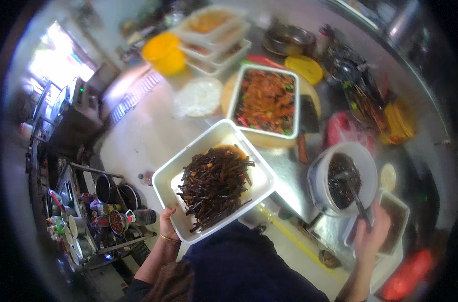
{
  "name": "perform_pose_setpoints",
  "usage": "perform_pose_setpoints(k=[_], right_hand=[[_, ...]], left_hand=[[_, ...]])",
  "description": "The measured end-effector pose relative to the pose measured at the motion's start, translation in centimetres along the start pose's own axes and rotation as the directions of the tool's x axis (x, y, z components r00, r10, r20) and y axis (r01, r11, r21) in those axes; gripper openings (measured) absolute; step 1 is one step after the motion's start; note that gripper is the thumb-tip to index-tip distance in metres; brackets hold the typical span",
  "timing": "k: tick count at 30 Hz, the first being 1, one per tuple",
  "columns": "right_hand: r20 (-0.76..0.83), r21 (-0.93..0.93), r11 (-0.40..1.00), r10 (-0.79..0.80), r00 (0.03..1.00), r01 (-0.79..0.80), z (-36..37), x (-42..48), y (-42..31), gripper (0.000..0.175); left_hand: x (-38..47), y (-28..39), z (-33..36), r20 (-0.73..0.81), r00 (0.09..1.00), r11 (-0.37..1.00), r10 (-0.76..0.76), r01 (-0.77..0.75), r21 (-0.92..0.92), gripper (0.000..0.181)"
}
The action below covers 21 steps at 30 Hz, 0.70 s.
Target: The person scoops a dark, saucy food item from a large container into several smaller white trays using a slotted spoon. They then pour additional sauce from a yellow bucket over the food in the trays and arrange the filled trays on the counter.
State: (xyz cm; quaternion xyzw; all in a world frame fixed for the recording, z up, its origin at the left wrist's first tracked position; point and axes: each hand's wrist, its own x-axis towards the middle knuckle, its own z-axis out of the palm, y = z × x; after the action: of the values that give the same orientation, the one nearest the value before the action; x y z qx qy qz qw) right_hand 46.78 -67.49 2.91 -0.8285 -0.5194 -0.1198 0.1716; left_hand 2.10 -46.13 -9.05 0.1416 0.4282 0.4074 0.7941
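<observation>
My left hand point(169, 224) grips the near left corner of a white rectangular tray point(265, 171), thumb over its rim. Dark brown strips of food point(215, 185) in oily sauce fill the tray's middle, with a few light bits among them. To the right, my right hand point(370, 234) is closed on the dark handle of a spoon or ladle point(359, 205). Its head dips into dark food point(340, 177) inside a deep white pot point(368, 160). The pot leans toward me and stands on the steel counter.
A white tray of reddish cooked food point(267, 102) rests on a round wooden board point(314, 96), beside a cleaver point(308, 117). Behind are stacked food containers point(214, 45) and a yellow tub point(164, 53). Pots and bottles crowd a shelf rack point(108, 249) at left. A pink plastic bag point(348, 132) lies behind the pot.
</observation>
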Motion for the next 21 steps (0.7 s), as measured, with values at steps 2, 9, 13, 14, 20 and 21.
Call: perform_pose_setpoints(k=[2, 9, 13, 14, 20, 21], right_hand=[[-0.093, 0.206, 0.976, -0.047, 0.994, 0.066, 3.1, -1.4, 1.2, 0.042], [0.122, 0.789, 0.615, -0.134, 0.983, -0.014, 12.0, -1.5, -2.5, 0.036], [0.429, 0.902, 0.141, -0.222, 0.875, -0.407, 22.6, 5.0, -7.2, 0.036], [0.419, 0.905, 0.026, -0.226, 0.880, -0.424, 26.3, 7.1, -8.8, 0.037], [0.638, 0.711, -0.501, 0.163, 0.753, -0.494, 49.2, 15.8, -15.6, 0.045], [0.592, 0.742, -0.495, 0.166, 0.788, -0.453, 48.5, 17.8, -15.5, 0.043]], left_hand=[[0.7, -2.5, -1.5, -0.027, 0.996, 0.995, 0.079, -0.081, -0.066, 0.055], [2.7, -8.1, -7.5, -0.148, 0.964, 0.974, 0.222, -0.226, -0.011, 0.051], [5.5, -11.4, -12.1, -0.254, 0.924, 0.948, 0.287, -0.312, -0.063, 0.051], [5.6, -12.3, -14.6, -0.296, 0.915, 0.947, 0.273, -0.310, -0.085, 0.050], [11.2, -15.1, -26.3, -0.123, 0.903, 0.906, 0.411, -0.419, -0.050, 0.049], [10.6, -15.8, -24.9, -0.144, 0.905, 0.906, 0.400, -0.415, -0.089, 0.050]])
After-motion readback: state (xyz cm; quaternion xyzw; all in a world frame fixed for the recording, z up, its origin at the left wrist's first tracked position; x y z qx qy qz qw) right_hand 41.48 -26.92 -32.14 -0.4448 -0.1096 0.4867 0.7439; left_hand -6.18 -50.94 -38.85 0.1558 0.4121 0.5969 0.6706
